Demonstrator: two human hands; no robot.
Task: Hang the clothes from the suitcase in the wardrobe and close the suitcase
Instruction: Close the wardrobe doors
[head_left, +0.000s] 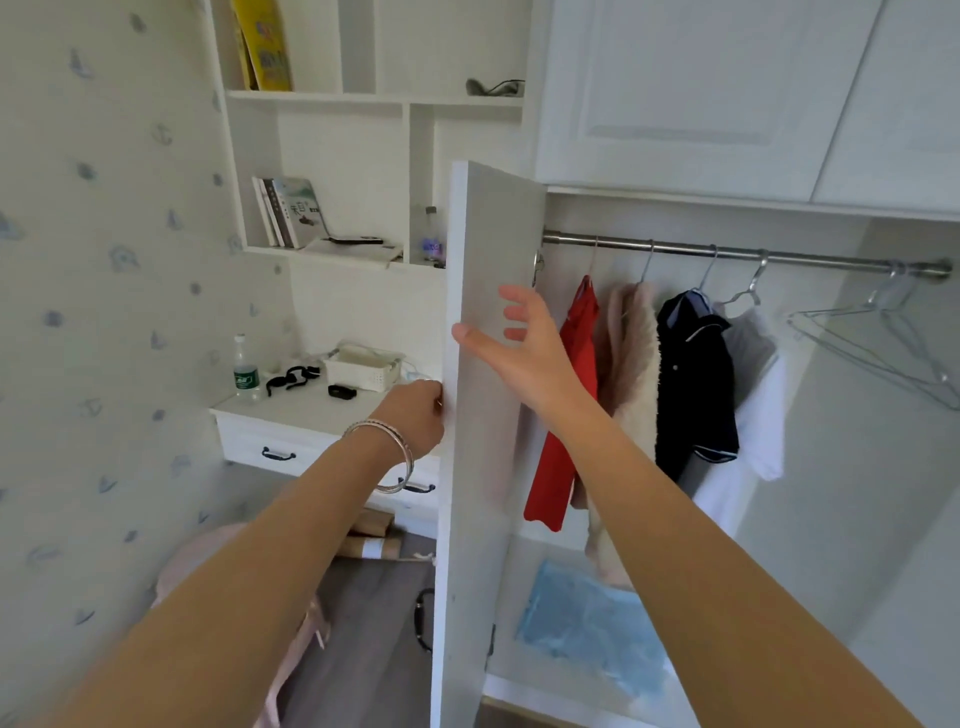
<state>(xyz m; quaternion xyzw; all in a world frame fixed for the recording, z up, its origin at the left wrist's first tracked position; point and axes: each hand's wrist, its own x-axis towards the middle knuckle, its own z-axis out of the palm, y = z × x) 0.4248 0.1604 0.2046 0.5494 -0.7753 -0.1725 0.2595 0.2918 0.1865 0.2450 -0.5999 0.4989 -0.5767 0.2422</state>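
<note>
Four garments hang on the metal rail (727, 253) inside the wardrobe (831, 467): a red dress (569, 405), a fluffy pink coat (631, 374), a navy shirt (693, 384) and a white shirt (761, 415), side by side and touching. Further right on the rail hang empty wire hangers (883, 332); how many cannot be told. A blue folded cover (592, 629) lies on the wardrobe floor.

The wardrobe door (483, 415) stands open, edge-on to the camera. The left hand (415, 415), with bangles (384, 452) at the wrist, has its grip curled round the door's outer edge, the fingertips hidden behind it. The right hand (519, 338) is released, fingers spread, the thumb resting on the door edge and the fingers near its inner face.

Left of the door a white table (291, 410) with two drawer handles carries one plastic bottle (245, 369), one white basket (363, 366) and small dark items. Shelves (322, 249) above hold books and a second bottle. The wall has patterned wallpaper (104, 260); the floor is grey wood (363, 623). The suitcase is not in view.
</note>
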